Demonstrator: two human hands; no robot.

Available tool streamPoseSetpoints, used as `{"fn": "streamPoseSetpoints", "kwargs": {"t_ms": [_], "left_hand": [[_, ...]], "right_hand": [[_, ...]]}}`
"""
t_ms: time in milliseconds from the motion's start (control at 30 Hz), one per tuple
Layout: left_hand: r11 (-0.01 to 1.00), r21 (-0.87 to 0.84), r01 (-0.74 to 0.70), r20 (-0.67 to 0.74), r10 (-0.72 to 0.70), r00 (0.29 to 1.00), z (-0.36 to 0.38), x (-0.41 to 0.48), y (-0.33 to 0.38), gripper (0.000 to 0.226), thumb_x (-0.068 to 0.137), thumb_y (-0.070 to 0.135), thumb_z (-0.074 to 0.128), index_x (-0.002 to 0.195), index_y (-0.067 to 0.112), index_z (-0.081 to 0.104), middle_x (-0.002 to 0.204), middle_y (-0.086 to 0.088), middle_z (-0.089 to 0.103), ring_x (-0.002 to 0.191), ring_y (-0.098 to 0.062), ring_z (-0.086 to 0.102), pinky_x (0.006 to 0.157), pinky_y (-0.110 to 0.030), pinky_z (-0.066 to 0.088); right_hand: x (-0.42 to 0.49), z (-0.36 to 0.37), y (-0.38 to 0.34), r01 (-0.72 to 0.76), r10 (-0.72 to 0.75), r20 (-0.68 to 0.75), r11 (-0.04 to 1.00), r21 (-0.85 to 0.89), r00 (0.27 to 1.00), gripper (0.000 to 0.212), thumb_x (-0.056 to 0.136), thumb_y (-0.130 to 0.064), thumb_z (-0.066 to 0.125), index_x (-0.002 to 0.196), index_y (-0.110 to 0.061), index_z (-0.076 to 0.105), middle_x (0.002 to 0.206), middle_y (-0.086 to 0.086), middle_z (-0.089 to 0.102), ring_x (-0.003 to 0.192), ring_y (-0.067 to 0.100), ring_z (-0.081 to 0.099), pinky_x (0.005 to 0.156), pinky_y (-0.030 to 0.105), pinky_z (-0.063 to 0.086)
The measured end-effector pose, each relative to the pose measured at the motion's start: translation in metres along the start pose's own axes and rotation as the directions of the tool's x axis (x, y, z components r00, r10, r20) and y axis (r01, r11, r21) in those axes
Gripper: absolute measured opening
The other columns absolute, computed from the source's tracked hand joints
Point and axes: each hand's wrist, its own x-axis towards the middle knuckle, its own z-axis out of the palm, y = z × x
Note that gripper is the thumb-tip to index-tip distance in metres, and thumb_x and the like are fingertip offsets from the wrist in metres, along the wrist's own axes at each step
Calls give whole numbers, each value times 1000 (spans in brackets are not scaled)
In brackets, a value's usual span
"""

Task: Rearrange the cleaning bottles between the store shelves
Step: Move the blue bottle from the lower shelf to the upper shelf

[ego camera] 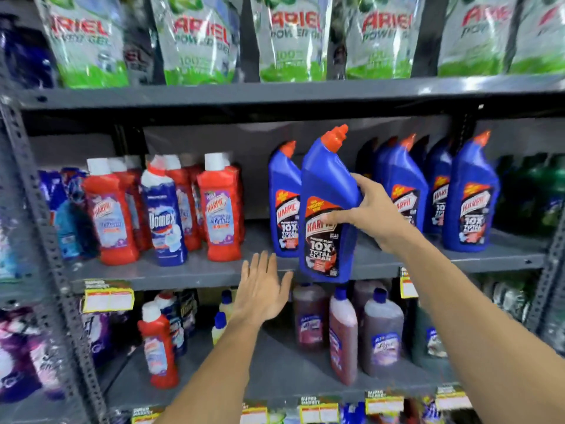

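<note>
My right hand [371, 214] grips a blue Harpic bottle [328, 191] with an orange cap, held tilted in the air just in front of the middle shelf [183, 272]. Its base hangs past the shelf's front edge. My left hand [263, 290] is open, fingers spread, just below and left of the bottle at the shelf edge, holding nothing. More blue Harpic bottles [470, 197] stand to the right, and one [282, 197] stands right behind the held bottle. Red Harpic bottles [218, 206] and a Domex bottle [165, 215] stand on the left.
Ariel pouches [293, 38] fill the top shelf. The lower shelf [275, 374] carries a red bottle [159, 347], small yellow bottles [219, 327] and brown bottles with blue caps [382, 328]. A grey perforated upright [46, 228] stands at the left. Yellow price tags [108, 298] line the shelf edges.
</note>
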Motion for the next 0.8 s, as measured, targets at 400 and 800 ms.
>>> {"fn": "streamPoseSetpoints", "kwargs": {"t_ms": [400, 800], "left_hand": [[989, 7, 146, 193, -144, 971, 3, 28, 8, 65, 98, 51, 18, 152, 15, 21, 162, -4, 18, 148, -24, 9, 119, -47, 1], [987, 16, 161, 158, -162, 974, 3, 22, 15, 64, 99, 49, 19, 153, 15, 21, 161, -4, 21, 148, -24, 12, 121, -46, 3]], "right_hand": [[54, -24, 78, -91, 95, -213, 995, 27, 972, 77, 73, -15, 90, 138, -25, 48, 121, 0, 66, 102, 21, 70, 87, 44, 61], [10, 21, 155, -203, 159, -224, 960, -192, 962, 121, 60, -20, 97, 154, -19, 21, 139, 14, 40, 130, 33, 44, 109, 50, 42]]}}
